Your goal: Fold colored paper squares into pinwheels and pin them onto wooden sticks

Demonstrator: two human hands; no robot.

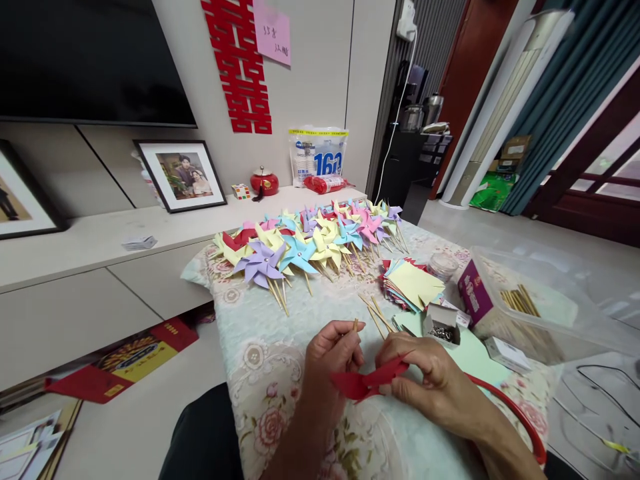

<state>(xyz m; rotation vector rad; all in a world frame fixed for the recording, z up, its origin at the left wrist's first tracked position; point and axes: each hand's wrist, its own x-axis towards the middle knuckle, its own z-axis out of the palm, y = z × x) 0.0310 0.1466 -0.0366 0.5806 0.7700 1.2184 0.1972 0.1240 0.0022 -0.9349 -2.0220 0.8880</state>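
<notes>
One table under a floral cloth [250, 327], pale green with roses, takes up the middle. Far half: batch of pastel and red paper pinwheels [261, 262] on sticks, laid close and overlapping. Right side: clear plastic bin [565, 307], bundle of sticks [521, 301] inside. Green sheet [475, 360] lies flat between bin and right hand [430, 373]. Stack of notched paper [415, 281] sits beyond, yellow on top.

Right hand: thumb and fingers closed in a pinch on the red paper piece [367, 383]. Left hand [335, 350]: fingers curled in, thumb and index pinched together on a wooden stick [356, 325], tip poking up. Red paper piece is over the near part of the table, lobes bent; left edge overlaps left wrist in view, can't tell if touching. Open carton [444, 313] by the green sheet holds small metal pieces [442, 335]. Loose sticks [376, 316] lie just beyond the hands
</notes>
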